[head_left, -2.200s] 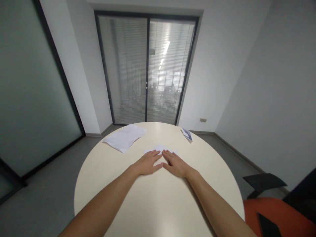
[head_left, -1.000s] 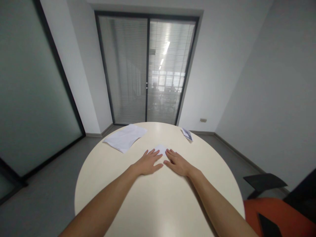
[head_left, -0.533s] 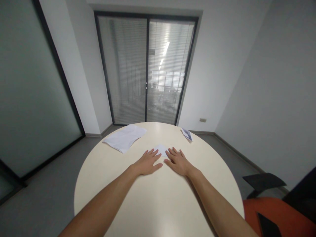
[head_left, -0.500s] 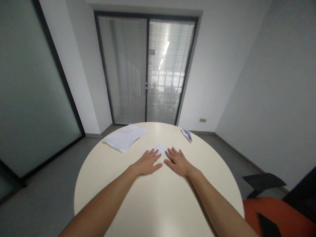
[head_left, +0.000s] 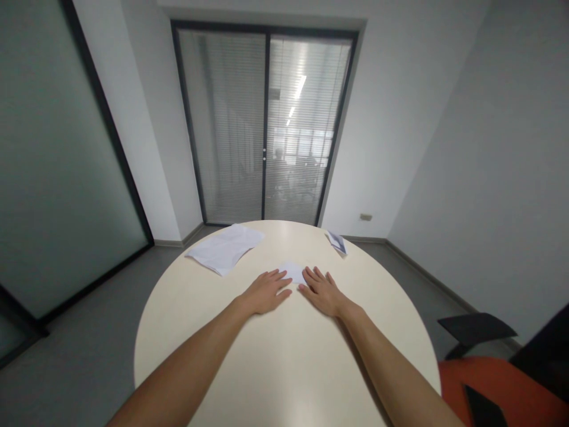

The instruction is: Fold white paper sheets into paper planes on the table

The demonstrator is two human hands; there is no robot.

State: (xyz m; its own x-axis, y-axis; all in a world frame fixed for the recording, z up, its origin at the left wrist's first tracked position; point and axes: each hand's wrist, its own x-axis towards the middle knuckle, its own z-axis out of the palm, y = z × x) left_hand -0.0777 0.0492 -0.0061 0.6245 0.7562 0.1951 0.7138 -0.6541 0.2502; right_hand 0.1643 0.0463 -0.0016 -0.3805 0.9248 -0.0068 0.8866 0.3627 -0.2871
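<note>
A small folded white paper (head_left: 294,271) lies on the round cream table (head_left: 284,367), mostly covered by my hands. My left hand (head_left: 265,292) rests flat on its left part, fingers stretched out and slightly apart. My right hand (head_left: 323,291) lies flat on the right part, fingers spread. Both palms press down on the paper and the tabletop, and neither hand grips anything.
A stack of white sheets (head_left: 224,248) lies at the table's far left. A small folded paper piece (head_left: 337,242) sits at the far right edge. An orange chair with black armrests (head_left: 489,379) stands at the right. Glass doors with blinds (head_left: 264,124) are behind the table.
The paper showed wider under my hands 2.2 s ago; now only a small tip shows. My right hand has slid slightly right and spread its fingers. My left hand has barely moved.
</note>
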